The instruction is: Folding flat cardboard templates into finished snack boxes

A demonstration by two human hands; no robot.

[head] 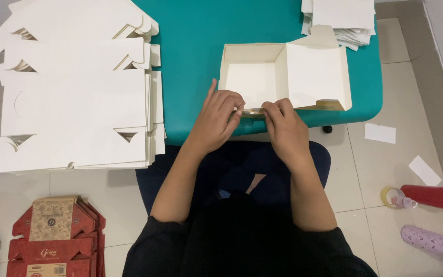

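**Hands on the box's front edge**

Your left hand and right hand pinch the near wall of the white box at the teal table edge, steadying its fold; flat cardboard blanks wait nearby.

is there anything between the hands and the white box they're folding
Nothing visible: the left hand and right hand are both already pinching the near edge of the white box on the teal table.
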